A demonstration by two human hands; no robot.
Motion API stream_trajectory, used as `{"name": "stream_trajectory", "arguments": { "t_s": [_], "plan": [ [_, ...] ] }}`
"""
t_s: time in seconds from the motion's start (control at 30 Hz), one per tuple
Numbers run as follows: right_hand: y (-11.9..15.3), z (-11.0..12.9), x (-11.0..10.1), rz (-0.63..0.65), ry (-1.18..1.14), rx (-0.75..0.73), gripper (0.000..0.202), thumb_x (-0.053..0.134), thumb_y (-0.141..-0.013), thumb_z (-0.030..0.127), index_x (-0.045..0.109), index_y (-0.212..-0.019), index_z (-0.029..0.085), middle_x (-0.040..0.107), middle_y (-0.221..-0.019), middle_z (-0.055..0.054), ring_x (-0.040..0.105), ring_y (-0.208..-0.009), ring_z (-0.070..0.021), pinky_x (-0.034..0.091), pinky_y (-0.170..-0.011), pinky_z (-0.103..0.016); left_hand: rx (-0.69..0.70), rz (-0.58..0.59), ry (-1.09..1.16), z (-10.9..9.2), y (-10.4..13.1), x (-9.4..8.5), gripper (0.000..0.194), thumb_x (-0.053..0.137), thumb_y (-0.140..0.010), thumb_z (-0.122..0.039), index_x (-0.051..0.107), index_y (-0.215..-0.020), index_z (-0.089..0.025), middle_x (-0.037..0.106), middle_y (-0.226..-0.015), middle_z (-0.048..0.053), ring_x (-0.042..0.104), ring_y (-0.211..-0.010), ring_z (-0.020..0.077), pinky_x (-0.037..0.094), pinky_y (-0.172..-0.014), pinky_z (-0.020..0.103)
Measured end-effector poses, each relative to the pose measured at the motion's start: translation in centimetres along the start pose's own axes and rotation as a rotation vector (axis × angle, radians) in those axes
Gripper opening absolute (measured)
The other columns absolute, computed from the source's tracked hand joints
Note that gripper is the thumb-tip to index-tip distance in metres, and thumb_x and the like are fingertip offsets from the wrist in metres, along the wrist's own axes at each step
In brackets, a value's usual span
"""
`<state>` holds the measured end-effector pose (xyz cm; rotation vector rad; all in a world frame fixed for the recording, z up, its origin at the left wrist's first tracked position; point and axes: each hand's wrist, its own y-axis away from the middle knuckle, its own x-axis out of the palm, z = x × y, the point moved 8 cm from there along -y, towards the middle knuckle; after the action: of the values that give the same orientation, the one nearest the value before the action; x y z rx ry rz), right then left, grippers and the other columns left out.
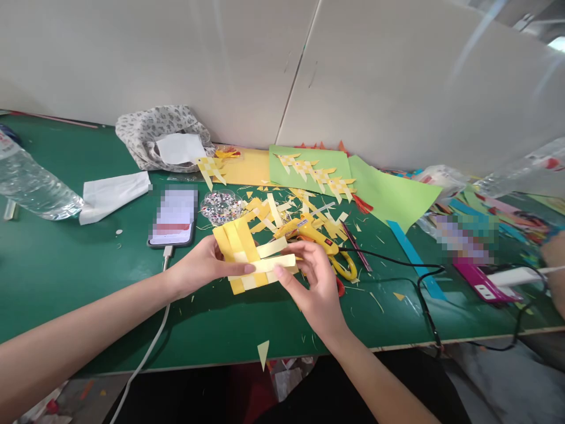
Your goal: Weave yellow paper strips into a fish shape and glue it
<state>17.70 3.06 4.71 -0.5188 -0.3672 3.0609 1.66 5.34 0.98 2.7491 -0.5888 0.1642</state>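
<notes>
Between my two hands, a little above the table's front part, is a woven piece of yellow and cream paper strips [241, 247]. My left hand [207, 268] grips its left side, the thumb lying over a cream strip. My right hand [311, 277] pinches the loose right ends of the cream strips between thumb and fingers. Just behind my right hand lie a yellow glue gun [315, 235] and yellow-handled scissors [346, 268], the scissors partly covered. Paper scraps [269, 212] are scattered behind the woven piece.
Woven paper fish [318, 171] lie on green paper [392, 188] at the back. A phone [174, 215] on a white cable, a round case of small beads [220, 206] and a water bottle [35, 179] are leftward. A black cord [392, 257] runs right, near another person's arm [554, 265].
</notes>
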Motion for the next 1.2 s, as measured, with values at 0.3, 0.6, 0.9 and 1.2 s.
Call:
{"name": "stream_trajectory", "arguments": {
  "t_s": [0.3,0.6,0.9,1.2],
  "plan": [
    [-0.2,-1.8,0.5,0.005,-0.258,0.177,0.041,0.072,-0.066,0.028,0.046,-0.098,0.024,0.067,-0.08,-0.001,0.066,-0.072,-0.0173,0.055,-0.066,-0.031,-0.034,0.002,-0.095,0.4,-0.2,0.0,0.04,0.077,-0.06,-0.027,0.062,-0.095,-0.016,0.069,-0.096,0.006,0.065,-0.086,0.0232,0.052,-0.078,0.036],
    [-0.2,-1.3,0.5,-0.016,-0.134,0.138,0.035,0.07,-0.067,0.028,0.048,-0.094,0.023,0.066,-0.071,0.001,0.065,-0.066,-0.0166,0.056,-0.062,-0.03,-0.019,-0.048,-0.204,-0.3,-0.2,-0.8,0.041,0.075,-0.06,-0.035,0.058,-0.092,-0.017,0.068,-0.094,0.007,0.064,-0.085,0.0244,0.051,-0.072,0.034],
    [-1.9,-0.9,-2.6,-0.098,0.038,0.011,0.024,0.067,-0.071,0.023,0.052,-0.089,0.021,0.065,-0.08,-0.002,0.065,-0.072,-0.0156,0.056,-0.067,-0.031,-0.049,-0.161,-0.689,-1.0,-0.8,-3.9,0.047,0.074,-0.054,-0.043,0.055,-0.089,-0.018,0.064,-0.083,0.007,0.062,-0.071,0.0258,0.046,-0.053,0.03],
    [-2.3,-0.1,-3.8,-0.153,0.341,-0.189,0.011,0.059,-0.077,0.022,0.054,-0.088,0.021,0.064,-0.084,-0.003,0.062,-0.077,-0.0165,0.053,-0.067,-0.031,0.388,-0.417,-1.21,-5.2,0.8,-3.0,0.067,0.058,-0.073,-0.036,0.031,-0.132,-0.019,0.047,-0.121,0.014,0.049,-0.107,0.0316,0.042,-0.085,0.04]
  ]
}}
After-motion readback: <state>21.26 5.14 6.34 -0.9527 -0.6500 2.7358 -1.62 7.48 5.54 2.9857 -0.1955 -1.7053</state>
